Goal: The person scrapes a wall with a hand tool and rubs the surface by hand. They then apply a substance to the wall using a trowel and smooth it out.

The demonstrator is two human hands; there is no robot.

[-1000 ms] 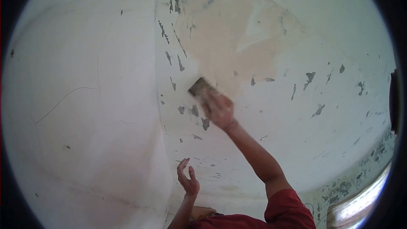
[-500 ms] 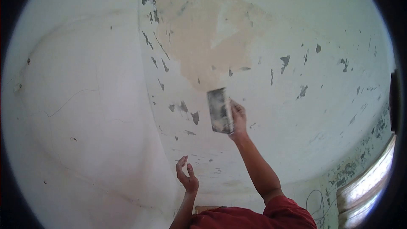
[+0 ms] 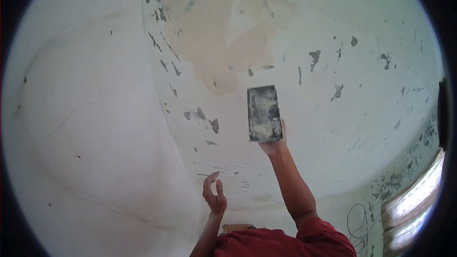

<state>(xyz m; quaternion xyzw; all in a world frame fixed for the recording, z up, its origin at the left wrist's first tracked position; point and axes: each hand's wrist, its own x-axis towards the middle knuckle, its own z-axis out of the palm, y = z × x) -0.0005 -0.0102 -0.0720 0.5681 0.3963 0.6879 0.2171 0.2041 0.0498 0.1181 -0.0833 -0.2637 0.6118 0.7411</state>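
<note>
My right hand (image 3: 273,147) grips a hand sanding block (image 3: 264,114), a flat rectangular tool with a dark face smeared with pale dust. That face is turned toward me, so the handle and most of my fingers are hidden behind it. Around the block spreads a pale painted surface (image 3: 314,128) with dark chipped spots and a beige patch (image 3: 214,62) above. Lower and to the left, my left hand (image 3: 215,195) is raised, fingers curved and thumb apart, holding nothing. It is nearest the corner line where the two pale surfaces meet.
On the left a smooth white wall (image 3: 95,162) carries thin cracks. A thin looped cable (image 3: 357,223) hangs at the lower right, close to a bright curtained window (image 3: 412,209). Behind my red sleeve (image 3: 323,235) sits a small brown object (image 3: 238,227).
My right hand has shifted slightly right and turned the sanding block so its dark face shows fully. My left hand has moved slightly right. The view has shifted a little.
</note>
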